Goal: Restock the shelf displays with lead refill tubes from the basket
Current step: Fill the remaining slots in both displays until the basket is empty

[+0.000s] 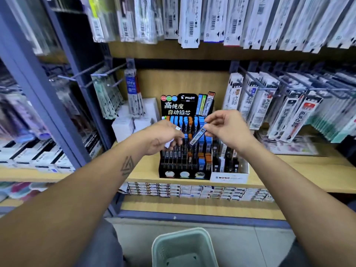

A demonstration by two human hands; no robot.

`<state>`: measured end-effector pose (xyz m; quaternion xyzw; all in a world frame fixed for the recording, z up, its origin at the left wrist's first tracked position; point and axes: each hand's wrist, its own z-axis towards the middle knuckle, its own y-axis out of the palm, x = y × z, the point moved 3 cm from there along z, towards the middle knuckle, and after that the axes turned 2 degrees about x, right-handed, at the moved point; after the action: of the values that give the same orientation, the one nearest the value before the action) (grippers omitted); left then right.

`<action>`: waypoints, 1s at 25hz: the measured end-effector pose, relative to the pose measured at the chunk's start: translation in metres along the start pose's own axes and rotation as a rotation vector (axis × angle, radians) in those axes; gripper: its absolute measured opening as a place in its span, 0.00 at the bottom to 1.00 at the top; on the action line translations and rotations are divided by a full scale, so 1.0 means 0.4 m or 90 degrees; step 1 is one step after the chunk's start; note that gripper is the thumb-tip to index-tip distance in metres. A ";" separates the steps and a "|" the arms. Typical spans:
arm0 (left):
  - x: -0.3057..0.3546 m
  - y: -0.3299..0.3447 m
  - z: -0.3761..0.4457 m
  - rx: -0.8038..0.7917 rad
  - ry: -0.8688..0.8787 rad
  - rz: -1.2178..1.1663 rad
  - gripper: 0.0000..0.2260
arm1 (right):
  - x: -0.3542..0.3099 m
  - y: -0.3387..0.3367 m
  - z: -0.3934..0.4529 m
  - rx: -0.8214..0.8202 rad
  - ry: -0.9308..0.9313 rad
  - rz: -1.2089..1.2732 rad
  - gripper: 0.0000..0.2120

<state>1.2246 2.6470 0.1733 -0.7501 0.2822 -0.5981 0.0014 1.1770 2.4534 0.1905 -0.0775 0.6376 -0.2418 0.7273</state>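
Blue-capped lead refill tube (pixel 198 134) is pinched slantwise by the right hand (pixel 227 128) above the black display rack (pixel 185 151), presumably for slotting. More tubes (pixel 171 140) are gripped in the left hand (pixel 163 137); the basket (pixel 185 247) waits below.

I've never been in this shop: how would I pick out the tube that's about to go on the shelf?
Find the black Pilot display at the middle of the wooden shelf. Just before it, the right hand pinches a lead tube. Unlike the tubes standing upright in the slots, this blue-capped one hangs tilted in the air.
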 end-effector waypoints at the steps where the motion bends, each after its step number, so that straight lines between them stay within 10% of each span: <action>1: -0.005 -0.008 0.004 0.002 0.002 0.015 0.06 | 0.003 0.009 0.005 -0.008 -0.013 -0.038 0.07; 14: -0.064 0.002 0.052 -0.021 0.010 0.178 0.06 | 0.018 -0.017 0.026 0.037 -0.011 -0.119 0.05; 25: -0.034 0.151 0.066 -0.042 0.269 0.487 0.16 | 0.065 -0.041 0.013 0.010 -0.079 -0.331 0.05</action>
<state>1.2209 2.5930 0.1332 -0.4525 0.5527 -0.6855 0.1409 1.1798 2.4264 0.1753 -0.2479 0.5487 -0.4202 0.6789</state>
